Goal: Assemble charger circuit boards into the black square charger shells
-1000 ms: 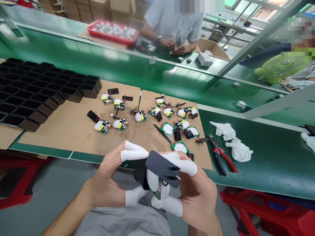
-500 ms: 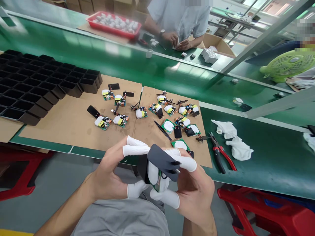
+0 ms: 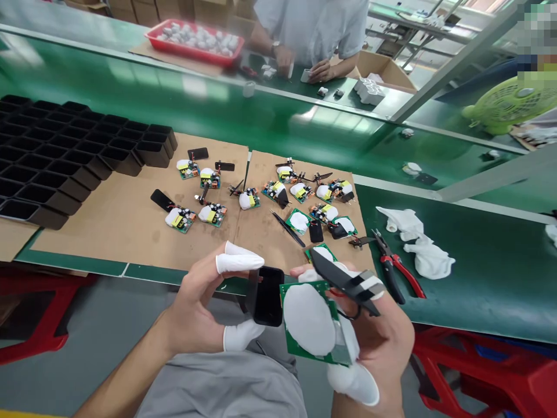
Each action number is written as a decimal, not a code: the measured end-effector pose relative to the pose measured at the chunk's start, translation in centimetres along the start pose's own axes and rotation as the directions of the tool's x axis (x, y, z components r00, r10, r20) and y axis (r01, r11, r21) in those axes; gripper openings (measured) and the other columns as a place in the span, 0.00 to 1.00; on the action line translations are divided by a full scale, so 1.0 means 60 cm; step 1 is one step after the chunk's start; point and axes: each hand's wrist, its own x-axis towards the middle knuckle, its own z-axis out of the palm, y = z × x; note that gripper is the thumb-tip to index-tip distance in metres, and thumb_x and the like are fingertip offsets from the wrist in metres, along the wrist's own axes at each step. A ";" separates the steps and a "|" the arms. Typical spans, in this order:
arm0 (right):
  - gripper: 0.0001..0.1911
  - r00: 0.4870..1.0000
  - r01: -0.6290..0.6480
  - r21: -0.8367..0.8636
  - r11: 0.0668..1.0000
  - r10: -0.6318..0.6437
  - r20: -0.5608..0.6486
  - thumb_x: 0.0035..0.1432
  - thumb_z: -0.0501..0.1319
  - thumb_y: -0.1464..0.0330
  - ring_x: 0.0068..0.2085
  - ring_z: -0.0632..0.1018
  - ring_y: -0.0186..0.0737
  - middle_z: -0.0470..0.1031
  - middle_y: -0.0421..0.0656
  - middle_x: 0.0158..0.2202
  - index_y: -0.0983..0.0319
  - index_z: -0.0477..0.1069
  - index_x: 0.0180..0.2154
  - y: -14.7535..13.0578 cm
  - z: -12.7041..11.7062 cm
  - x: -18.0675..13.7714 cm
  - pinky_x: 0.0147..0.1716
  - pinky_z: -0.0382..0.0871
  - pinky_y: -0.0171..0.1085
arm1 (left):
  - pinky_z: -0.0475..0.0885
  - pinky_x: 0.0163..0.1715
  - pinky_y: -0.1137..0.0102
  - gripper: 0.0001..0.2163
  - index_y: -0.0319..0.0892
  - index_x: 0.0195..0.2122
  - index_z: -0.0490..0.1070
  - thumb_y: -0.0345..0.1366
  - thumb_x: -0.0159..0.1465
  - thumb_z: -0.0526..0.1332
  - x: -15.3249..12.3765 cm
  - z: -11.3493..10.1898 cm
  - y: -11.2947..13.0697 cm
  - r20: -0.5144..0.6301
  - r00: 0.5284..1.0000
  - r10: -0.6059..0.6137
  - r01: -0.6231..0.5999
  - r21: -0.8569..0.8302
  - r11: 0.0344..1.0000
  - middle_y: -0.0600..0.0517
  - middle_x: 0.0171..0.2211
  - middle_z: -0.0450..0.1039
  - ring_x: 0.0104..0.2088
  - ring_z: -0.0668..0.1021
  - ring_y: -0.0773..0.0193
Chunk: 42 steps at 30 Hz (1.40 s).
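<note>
My left hand (image 3: 206,307), with white finger cots, grips a black plastic case (image 3: 268,297) whose open mouth is turned right and toward me. In my right hand (image 3: 383,342), also with finger cots, is a green circuit board (image 3: 308,322); a large white pad covers much of its face. Wires join the board to a black end cap (image 3: 342,276) with plug prongs, held above it. A narrow gap lies between board and case. Beyond my hands, several similar circuit boards (image 3: 213,215) with caps lie on brown cardboard (image 3: 113,226), some showing yellow-taped parts.
Many black cases (image 3: 47,157) stand in rows at the left. Tweezers (image 3: 287,228) lie on the cardboard. Red-handled pliers (image 3: 394,264) and crumpled white finger cots (image 3: 429,255) rest at the right. Across the bench, a person works near a red tray (image 3: 195,43) of white parts.
My right hand has moved right and toward me, bringing the circuit board away from the case mouth. The board's white pad now faces me. My left hand stays nearly in place.
</note>
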 end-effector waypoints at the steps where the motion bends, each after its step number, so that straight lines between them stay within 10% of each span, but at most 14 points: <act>1: 0.37 0.999 -0.013 0.036 0.999 0.012 0.039 0.58 0.81 0.44 0.45 0.89 0.62 0.86 0.53 0.49 0.55 0.82 0.61 -0.002 0.002 0.005 0.45 0.89 0.57 | 0.87 0.45 0.55 0.33 0.53 0.65 0.79 0.25 0.59 0.78 0.001 0.001 0.001 0.003 1.000 0.014 -0.014 0.012 1.000 0.45 0.50 0.83 0.48 0.85 0.48; 10: 0.35 0.968 -0.033 0.108 0.994 0.005 0.251 0.52 0.88 0.64 0.39 0.87 0.50 0.88 0.43 0.40 0.48 0.84 0.61 -0.030 0.009 0.037 0.40 0.86 0.45 | 0.84 0.47 0.56 0.35 0.51 0.68 0.77 0.25 0.60 0.79 -0.002 0.000 0.006 0.019 0.996 0.091 -0.091 0.025 0.996 0.41 0.53 0.83 0.49 0.84 0.50; 42: 0.34 0.951 0.012 -0.074 0.997 0.011 0.309 0.56 0.86 0.66 0.48 0.84 0.51 0.84 0.47 0.51 0.51 0.82 0.62 -0.004 0.010 0.028 0.47 0.83 0.46 | 0.82 0.49 0.62 0.35 0.42 0.65 0.78 0.19 0.56 0.79 0.001 -0.004 0.002 0.029 0.993 0.115 -0.116 0.013 0.993 0.42 0.54 0.83 0.50 0.84 0.54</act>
